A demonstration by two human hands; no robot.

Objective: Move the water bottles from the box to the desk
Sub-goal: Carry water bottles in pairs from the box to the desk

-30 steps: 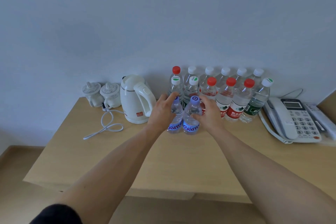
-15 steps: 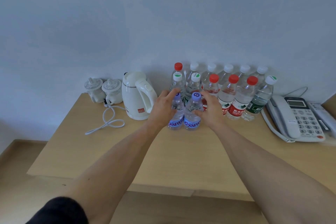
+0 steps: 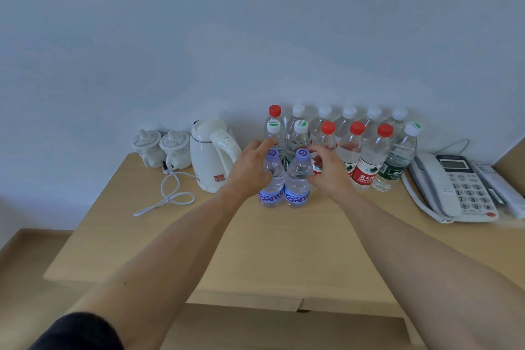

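Two purple-capped bottles stand upright side by side at frame centre on the desk (image 3: 284, 250): the left bottle (image 3: 271, 182) and the right bottle (image 3: 297, 183). The left hand (image 3: 250, 169) curls its fingers round the left one. The right hand (image 3: 329, 172) has its fingers loosely curled at the right one's side; whether they touch it is unclear. Two rows of bottles (image 3: 366, 156) stand behind, a kettle (image 3: 211, 155) to the left and a telephone (image 3: 454, 187) to the right.

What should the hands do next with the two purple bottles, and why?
Probably let go and pull back. Both purple-capped bottles, left and right, already stand upright on the desk, in front of the other bottles. The left hand and right hand are only curled around them.
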